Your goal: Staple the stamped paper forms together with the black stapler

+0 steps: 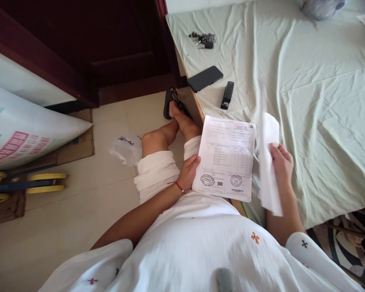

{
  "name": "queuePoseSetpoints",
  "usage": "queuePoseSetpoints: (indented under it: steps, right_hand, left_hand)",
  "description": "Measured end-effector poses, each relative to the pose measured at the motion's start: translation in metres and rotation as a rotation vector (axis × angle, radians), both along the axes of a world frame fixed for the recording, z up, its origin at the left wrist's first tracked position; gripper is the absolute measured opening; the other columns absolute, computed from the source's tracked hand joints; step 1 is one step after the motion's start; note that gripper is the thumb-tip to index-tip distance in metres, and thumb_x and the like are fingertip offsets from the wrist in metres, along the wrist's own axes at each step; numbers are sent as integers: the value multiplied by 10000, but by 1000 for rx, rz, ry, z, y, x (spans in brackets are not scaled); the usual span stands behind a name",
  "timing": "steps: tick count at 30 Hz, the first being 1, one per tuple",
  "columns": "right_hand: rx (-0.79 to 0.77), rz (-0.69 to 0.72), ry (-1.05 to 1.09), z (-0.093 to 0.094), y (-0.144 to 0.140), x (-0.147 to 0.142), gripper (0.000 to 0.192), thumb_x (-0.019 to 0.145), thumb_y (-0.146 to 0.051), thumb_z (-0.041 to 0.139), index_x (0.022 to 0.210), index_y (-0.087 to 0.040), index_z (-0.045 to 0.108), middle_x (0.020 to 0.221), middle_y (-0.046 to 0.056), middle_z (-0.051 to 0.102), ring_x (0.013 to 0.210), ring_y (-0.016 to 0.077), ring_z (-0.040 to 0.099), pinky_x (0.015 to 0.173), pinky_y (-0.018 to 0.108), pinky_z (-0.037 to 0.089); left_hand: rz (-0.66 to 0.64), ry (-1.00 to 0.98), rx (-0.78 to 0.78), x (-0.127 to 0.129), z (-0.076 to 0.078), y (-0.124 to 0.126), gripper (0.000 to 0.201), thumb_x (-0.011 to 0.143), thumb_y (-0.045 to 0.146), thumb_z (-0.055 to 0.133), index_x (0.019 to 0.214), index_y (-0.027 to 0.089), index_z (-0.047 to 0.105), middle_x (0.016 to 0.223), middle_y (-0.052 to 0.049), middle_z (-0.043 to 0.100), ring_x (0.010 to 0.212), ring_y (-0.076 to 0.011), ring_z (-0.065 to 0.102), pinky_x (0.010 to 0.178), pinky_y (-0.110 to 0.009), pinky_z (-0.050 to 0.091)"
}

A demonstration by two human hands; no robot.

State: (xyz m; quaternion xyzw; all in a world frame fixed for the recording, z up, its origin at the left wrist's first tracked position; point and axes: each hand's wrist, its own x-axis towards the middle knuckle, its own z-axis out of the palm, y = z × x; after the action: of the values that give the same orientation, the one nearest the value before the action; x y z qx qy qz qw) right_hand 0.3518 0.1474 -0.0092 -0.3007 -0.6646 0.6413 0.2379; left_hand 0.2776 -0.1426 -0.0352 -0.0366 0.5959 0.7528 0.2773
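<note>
- over the lap, at the edge of the bed (322, 101), the left hand (188, 172) grips a printed form (226, 158) by its left margin, thumb on the face and fingers behind.
- the form stands with its long axis running away from the body, stamps at the near end; it lies to the right of the left hand, between the two hands.
- the right hand (281, 162) is closed on a second, blurred white sheet (269, 170), held edge-on just right of the form, apart from it.
- the left hand is the one on the form; the right is just beside its right edge.
- farther out on the bed lie a stapler (227, 95), a phone (205, 78) and keys (203, 39), well apart from both hands.
</note>
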Motion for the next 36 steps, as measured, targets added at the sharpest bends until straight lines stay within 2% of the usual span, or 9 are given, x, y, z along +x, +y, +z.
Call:
queuePoseSetpoints:
  steps: [2, 6, 9, 20, 26, 36]
  right_hand:
    - [92, -41, -80, 5, -15, -2, 297, 859, -482, 715, 796, -219, 591, 690, -25, 528, 565, 116, 399, 502, 270, 309]
    - [513, -15, -261, 11, -31, -4, 378, 917, -434, 623, 671, -208, 446, 612, -55, 367, 591, 103, 316, 564, 279, 252]
    - [658, 9, -321, 13, -35, -4, 391, 932, -408, 586, 658, -211, 389, 593, -61, 327, 588, 104, 295, 582, 288, 236]
    - [735, -26, -345, 9, -50, -6, 394, 969, -434, 529, 691, -229, 339, 595, -62, 338, 587, 115, 289, 601, 302, 238]
    - [720, -28, -326, 7, -50, -6, 396, 973, -449, 525, 694, -230, 349, 595, -61, 334, 579, 118, 291, 598, 301, 235]
    - [708, -30, -339, 10, -52, -9, 389, 964, -423, 523, 685, -229, 335, 586, -69, 316, 571, 111, 278, 596, 296, 234]
  left_hand:
    - [9, -19, 0, 0, 1, 0, 448, 765, 614, 786, 761, 194, 629, 732, 3, 649, 732, -171, 566, 727, -301, 469]
    - [25, -16, -28, 0, 4, 0, 395, 783, 538, 770, 710, 197, 585, 705, 23, 592, 701, -146, 504, 694, -270, 420]
    - [18, -5, -26, 0, 7, 0, 387, 784, 537, 749, 709, 199, 577, 722, 23, 576, 721, -148, 491, 716, -266, 416]
    - [6, 22, -43, -2, 3, 0, 451, 768, 594, 742, 694, 201, 535, 699, 27, 501, 720, -146, 425, 708, -272, 374]
    - [0, 81, -65, -2, 6, -2, 417, 811, 567, 717, 699, 200, 555, 742, 8, 547, 775, -164, 455, 766, -285, 395]
    - [-48, 77, -112, -1, 4, -1, 428, 802, 615, 701, 744, 208, 580, 751, 14, 569, 750, -164, 482, 737, -283, 421]
